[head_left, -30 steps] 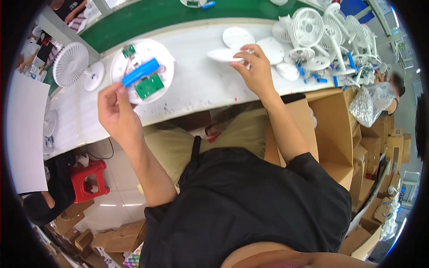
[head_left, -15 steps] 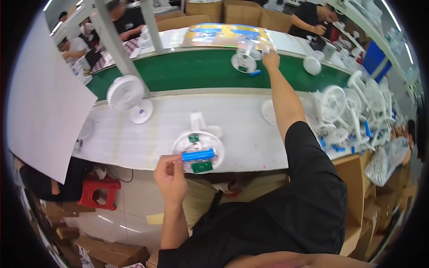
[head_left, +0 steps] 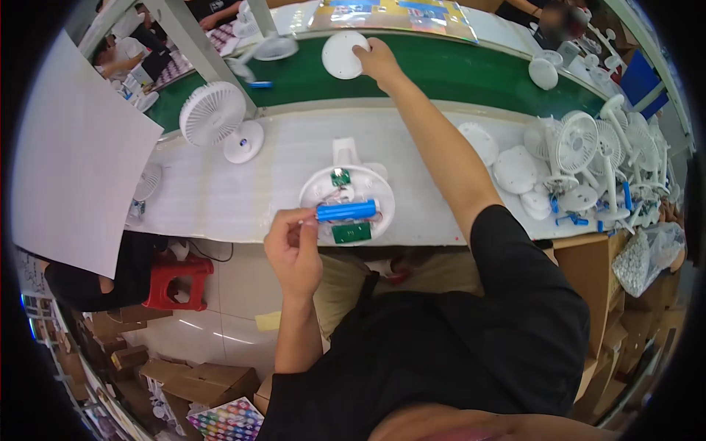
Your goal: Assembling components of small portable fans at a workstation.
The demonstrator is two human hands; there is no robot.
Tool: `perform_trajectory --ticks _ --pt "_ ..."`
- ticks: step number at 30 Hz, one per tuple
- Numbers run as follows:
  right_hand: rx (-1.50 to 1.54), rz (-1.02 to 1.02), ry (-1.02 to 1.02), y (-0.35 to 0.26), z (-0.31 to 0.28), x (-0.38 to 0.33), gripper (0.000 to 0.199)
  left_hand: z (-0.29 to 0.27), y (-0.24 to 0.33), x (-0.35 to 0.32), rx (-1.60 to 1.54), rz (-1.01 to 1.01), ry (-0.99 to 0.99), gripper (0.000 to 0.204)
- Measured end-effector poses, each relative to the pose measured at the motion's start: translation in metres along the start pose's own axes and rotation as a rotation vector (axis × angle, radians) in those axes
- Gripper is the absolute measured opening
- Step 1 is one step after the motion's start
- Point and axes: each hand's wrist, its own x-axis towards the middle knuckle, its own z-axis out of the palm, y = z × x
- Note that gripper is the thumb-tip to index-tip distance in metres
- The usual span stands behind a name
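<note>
My left hand is closed at the near edge of the bench, its thumb and fingertips pinching the left end of a blue cylindrical battery. The battery lies across an open round white fan base. Inside that base are a small green circuit board, thin wires and a larger green board at the near rim. My right arm reaches far forward, and my right hand grips a round white cover disc by its right edge, above the green conveyor belt.
An assembled white fan stands at the left beside a metal post. More white discs lie right of my arm, next to crowded fans and blue batteries. On the belt are fan parts. A white panel hangs at left.
My right hand has moved left over the belt, now clearly holding the white disc. The fan parts on the belt have travelled left. My left hand stays at the battery; the whole view has shifted.
</note>
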Motion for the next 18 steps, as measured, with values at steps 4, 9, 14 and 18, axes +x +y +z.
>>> perform_trajectory --ticks 4,9,14,18 --pt "0.338 -0.075 -0.060 -0.039 -0.060 -0.096 0.036 0.000 -0.005 -0.005 -0.001 -0.004 0.036 0.014" --pt "0.311 -0.220 0.067 -0.095 -0.124 -0.220 0.044 0.005 -0.009 -0.011 0.084 0.041 0.046 0.017" --pt "0.084 -0.342 0.196 -0.116 -0.144 -0.299 0.049 0.020 -0.009 -0.010 0.042 0.058 0.072 0.026" --pt "-0.035 -0.427 0.186 -0.123 -0.152 -0.319 0.050 0.029 -0.001 -0.015 -0.005 0.027 0.115 0.034"
